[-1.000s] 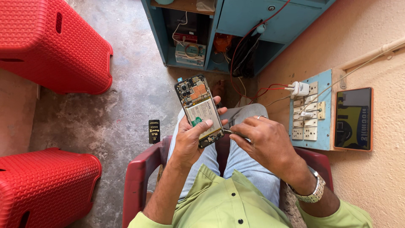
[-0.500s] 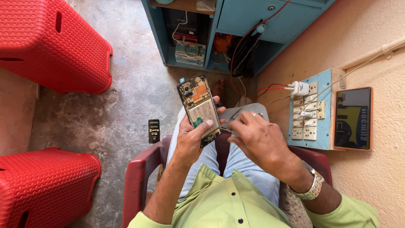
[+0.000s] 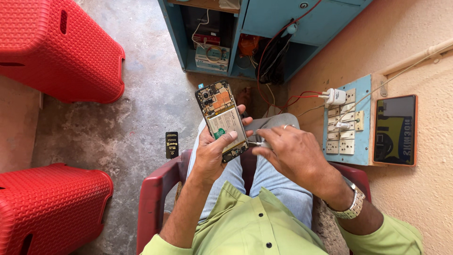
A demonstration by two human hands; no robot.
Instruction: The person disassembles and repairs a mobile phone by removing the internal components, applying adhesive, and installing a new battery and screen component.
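Note:
My left hand grips an opened smartphone with its back cover off, so the circuit board and the white battery show. The phone is held upright over my lap, thumb across its lower part. My right hand is closed around a small metal tool, whose tip touches the phone's lower right edge. I sit on a dark red plastic chair, in a green shirt and blue jeans, with a metal watch on my right wrist.
Two red plastic stools stand on the concrete floor at left. A small black card lies on the floor. Ahead is a blue cabinet with wires. A switchboard and a tablet hang on the right wall.
My right hand has shifted slightly, and the tool tip now sits against the phone's lower right edge. The phone has tilted a little. Nothing else has moved.

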